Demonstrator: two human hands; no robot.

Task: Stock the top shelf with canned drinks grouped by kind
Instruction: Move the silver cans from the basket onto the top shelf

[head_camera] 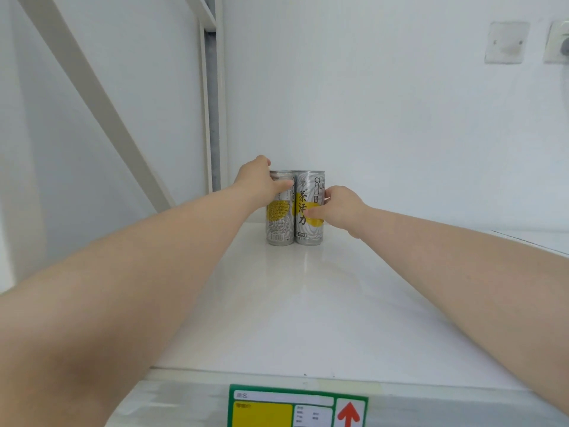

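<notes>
Fingers [281, 184] of the left hand [258, 180] clamp the left can [277, 223] high, the right hand [341, 208] the right can [308, 192] midway, at twelve o'clock on the shelf [308, 303]. The cans look stiff, smooth and likely slippery, so mid-wall holds best.

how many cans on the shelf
2, side by side far back on the shelf: left can in the left hand, right can in the right hand. Others may hide behind.
</notes>
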